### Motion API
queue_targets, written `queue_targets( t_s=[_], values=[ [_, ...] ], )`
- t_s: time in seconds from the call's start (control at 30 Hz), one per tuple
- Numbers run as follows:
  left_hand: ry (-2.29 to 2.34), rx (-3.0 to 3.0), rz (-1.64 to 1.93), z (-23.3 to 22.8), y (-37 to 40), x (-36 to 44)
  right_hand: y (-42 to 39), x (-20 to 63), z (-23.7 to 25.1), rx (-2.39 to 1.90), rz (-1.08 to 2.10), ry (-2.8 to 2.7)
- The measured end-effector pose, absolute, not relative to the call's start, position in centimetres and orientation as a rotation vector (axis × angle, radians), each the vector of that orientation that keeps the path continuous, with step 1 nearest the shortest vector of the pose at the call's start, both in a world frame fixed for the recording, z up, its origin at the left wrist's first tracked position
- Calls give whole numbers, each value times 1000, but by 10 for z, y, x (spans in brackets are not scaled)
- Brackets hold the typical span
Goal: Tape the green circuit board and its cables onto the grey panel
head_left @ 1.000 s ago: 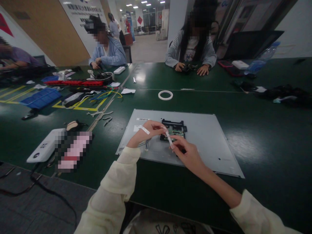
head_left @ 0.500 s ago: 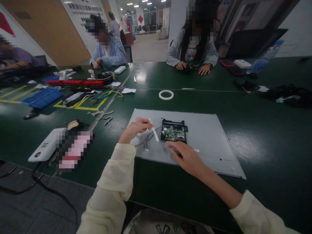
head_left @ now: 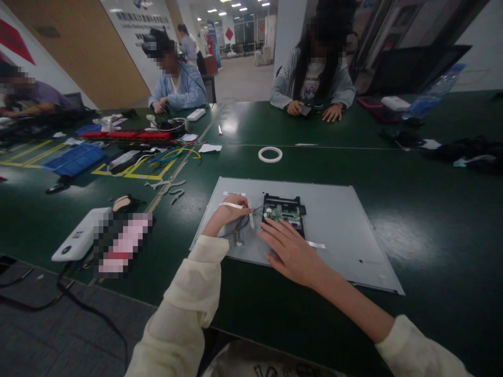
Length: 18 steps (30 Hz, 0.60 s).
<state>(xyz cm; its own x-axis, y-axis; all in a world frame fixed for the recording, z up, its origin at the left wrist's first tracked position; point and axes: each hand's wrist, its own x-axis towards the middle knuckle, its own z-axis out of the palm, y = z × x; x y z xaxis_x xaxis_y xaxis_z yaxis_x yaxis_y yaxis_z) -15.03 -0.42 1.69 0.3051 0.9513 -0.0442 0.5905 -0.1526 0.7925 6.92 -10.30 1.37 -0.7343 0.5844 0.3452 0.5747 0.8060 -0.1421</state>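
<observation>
Since half a second ago: right hand (head_left: 293, 251) sliding forward from the near edge of the grey panel (head_left: 346, 230), now lying flat with fingers spread, released, fingertips touching the near side of the circuit board (head_left: 283, 215). Left hand (head_left: 230, 212) dropping closer to the panel, pinching a white tape strip (head_left: 250, 213) between thumb and fingers, strip hanging over the thin wires (head_left: 239, 228) just left of the board. Another short white strip (head_left: 315, 244) lying on the panel right of the right hand. Panel resting near the front edge of the green worktop (head_left: 432, 209), white tape roll (head_left: 270, 154) well behind it toward the middle.

Judging by this: taping the wires down beside the board, strip not yet pressed on. Next, probably lowering the strip squarely across the wires while steadying the panel, then pressing along its length.
</observation>
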Motion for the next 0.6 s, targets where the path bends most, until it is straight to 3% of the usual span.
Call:
queue_targets(
  t_s=[0.6],
  values=[
    [1439, 2116, 572, 10, -1, -151, -89, 33, 11, -916, 43, -2653]
  ],
)
